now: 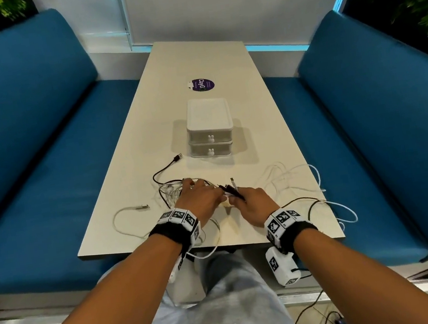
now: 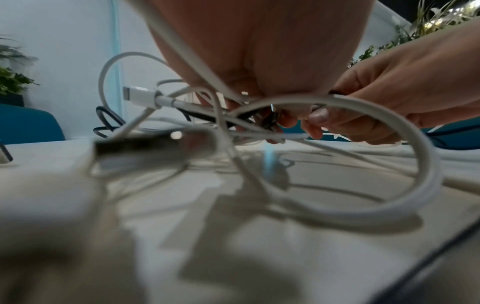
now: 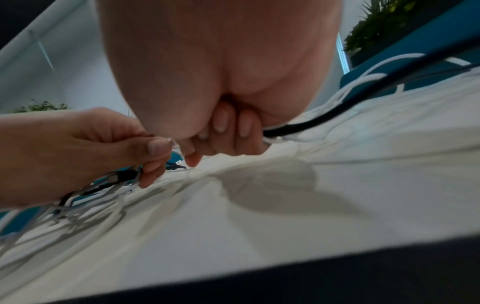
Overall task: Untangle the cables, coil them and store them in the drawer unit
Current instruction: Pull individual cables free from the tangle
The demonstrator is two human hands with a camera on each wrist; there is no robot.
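Cables [image 1: 184, 191] lay tangled on near table [image 1: 192, 62] | plug ends were pinched by right hand [image 1: 252, 206] | knot was gripped by left hand [image 1: 198, 197] | drawer unit [image 1: 209, 129] beyond, drawers closed | nothing coiled or stored.

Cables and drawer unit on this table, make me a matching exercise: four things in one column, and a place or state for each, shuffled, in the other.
Things:
1. drawer unit
2. black USB plug
3. right hand
4. purple sticker

Places or states:
A. grips a bundle of cable ends
B. lies on the table just left of the bottom drawer
C. both drawers shut
D. on the table beyond the drawer unit

Pairs: 1-C, 2-B, 3-A, 4-D
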